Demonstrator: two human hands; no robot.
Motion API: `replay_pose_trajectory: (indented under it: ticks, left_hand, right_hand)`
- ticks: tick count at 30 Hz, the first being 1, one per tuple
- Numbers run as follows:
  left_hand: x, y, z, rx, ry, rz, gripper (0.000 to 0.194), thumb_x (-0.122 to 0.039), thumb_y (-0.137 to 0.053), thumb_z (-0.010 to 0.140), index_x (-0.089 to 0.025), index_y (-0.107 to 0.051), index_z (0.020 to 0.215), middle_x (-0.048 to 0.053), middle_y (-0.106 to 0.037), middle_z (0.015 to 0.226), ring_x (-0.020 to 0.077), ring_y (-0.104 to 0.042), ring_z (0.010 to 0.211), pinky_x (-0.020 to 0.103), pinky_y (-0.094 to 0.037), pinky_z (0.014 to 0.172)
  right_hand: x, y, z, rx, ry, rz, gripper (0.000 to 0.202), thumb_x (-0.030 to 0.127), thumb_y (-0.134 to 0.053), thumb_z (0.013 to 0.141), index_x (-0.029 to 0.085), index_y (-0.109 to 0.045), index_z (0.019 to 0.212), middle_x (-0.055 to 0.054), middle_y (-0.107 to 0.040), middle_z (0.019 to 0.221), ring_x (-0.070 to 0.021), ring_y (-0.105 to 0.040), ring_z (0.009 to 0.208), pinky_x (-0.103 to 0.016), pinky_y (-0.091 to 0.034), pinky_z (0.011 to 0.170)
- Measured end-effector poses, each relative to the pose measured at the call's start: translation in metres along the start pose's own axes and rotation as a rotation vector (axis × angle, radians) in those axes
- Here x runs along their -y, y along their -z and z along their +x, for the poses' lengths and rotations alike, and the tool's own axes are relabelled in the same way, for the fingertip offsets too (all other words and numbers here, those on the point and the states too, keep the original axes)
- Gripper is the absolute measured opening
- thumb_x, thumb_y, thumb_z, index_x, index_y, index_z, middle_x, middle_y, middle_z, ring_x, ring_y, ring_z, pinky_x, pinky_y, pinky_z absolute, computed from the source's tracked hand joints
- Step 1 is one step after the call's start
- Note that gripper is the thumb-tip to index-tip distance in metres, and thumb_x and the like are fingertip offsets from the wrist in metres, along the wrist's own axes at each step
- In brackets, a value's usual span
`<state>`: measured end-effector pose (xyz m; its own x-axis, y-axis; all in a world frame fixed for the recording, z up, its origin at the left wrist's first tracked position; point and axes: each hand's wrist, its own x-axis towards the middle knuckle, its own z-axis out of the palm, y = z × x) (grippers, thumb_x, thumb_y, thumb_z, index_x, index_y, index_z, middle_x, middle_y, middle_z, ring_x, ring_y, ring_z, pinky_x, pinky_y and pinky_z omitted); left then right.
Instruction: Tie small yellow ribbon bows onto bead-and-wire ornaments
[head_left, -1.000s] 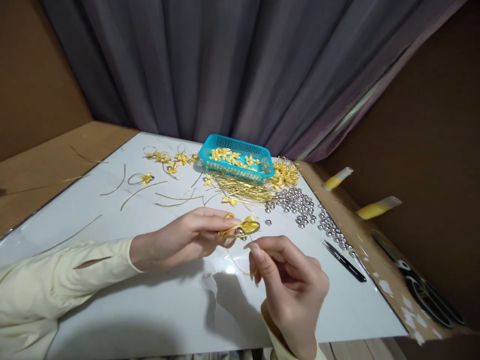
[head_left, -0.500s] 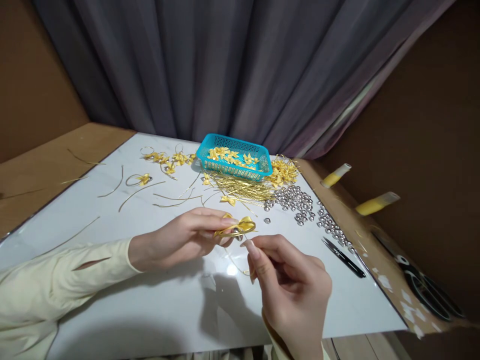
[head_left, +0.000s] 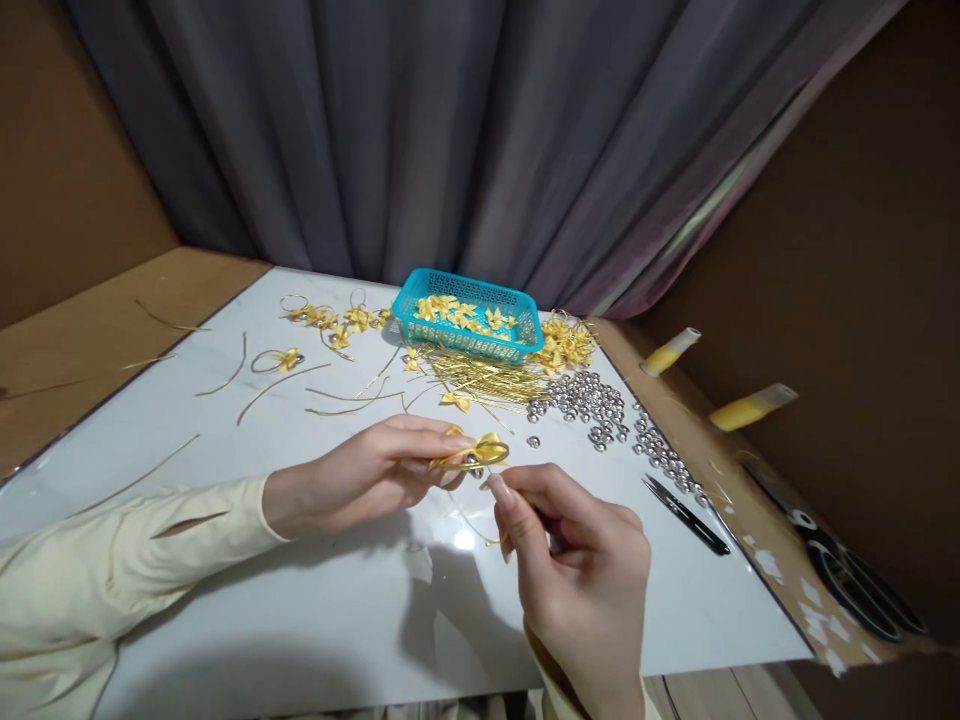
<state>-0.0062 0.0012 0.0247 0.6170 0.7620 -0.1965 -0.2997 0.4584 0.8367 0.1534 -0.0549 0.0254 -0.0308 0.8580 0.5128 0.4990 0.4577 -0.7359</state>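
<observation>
My left hand (head_left: 397,458) pinches a yellow ribbon bow (head_left: 487,447) with a looped gold cord around it and a small silver bell or bead (head_left: 474,470) under it. Just right of the bow, my right hand (head_left: 577,545) is closed in a pinch on a thin gold cord (head_left: 474,525). Part of that cord hangs in a curve between the two hands, above the white board (head_left: 315,610). The cord's end is hidden behind my right fingers.
A blue basket (head_left: 469,345) of yellow bows stands at the back, by gold cords (head_left: 487,380) and more bows (head_left: 566,345). Silver beads (head_left: 589,400) lie on the right, with black snips (head_left: 686,515) and scissors (head_left: 855,580). Finished-looking bow loops (head_left: 277,360) lie at back left.
My right hand has shifted slightly left and up, closer to the bow. My left hand keeps its pinch on the bow, almost unmoved.
</observation>
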Motion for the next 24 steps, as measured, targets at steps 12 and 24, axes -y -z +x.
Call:
replay_pose_trajectory:
  ticks: [12,24]
  left_hand:
    - [0.002,0.001,0.001,0.054,-0.007,-0.173,0.019,-0.012,-0.059,0.074,-0.011,-0.058,0.055,0.001,-0.046,0.06,0.0108,-0.04,0.063,0.02,-0.037,0.064]
    - [0.004,-0.001,-0.001,0.099,0.02,-0.361,0.027,-0.009,-0.049,0.08,-0.011,-0.057,0.054,0.0,-0.04,0.057,0.0103,-0.038,0.059,0.019,-0.041,0.065]
  right_hand:
    - [-0.001,-0.006,0.0,-0.038,0.031,-0.023,0.015,0.012,-0.052,0.082,0.015,-0.056,0.068,0.005,-0.044,0.047,-0.0047,-0.034,0.039,-0.017,-0.027,0.038]
    - [-0.006,-0.014,0.001,-0.138,0.184,-0.128,0.014,0.005,-0.05,0.08,0.014,-0.056,0.072,0.005,-0.047,0.049,-0.0038,-0.036,0.038,-0.016,-0.03,0.04]
